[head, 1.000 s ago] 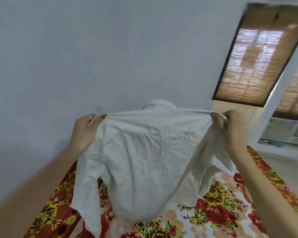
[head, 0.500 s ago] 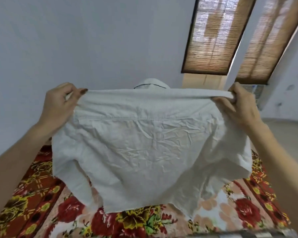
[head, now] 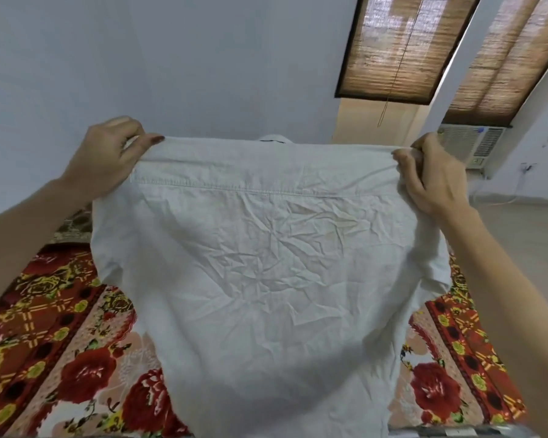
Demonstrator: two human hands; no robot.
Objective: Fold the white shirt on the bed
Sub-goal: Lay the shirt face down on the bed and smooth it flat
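The white shirt [head: 276, 273] hangs spread out in the air in front of me, its creased back facing me and its collar peeking over the top edge. My left hand [head: 108, 159] pinches the left shoulder. My right hand [head: 431, 175] pinches the right shoulder. The shirt's lower part drapes over the bed [head: 60, 358], which is covered in a red floral sheet. The sleeves hang behind the body and are mostly hidden.
A pale wall stands straight ahead beyond the bed. Two windows with brown bamboo blinds [head: 396, 49] are at the upper right, with a white air conditioner [head: 475, 147] below them. Bare floor shows at the right. A metal bed rail [head: 456, 431] runs along the bottom edge.
Both hands have spread apart and lifted the shirt, so it now hangs wider and flatter and closer to me. My view has swung right and down.
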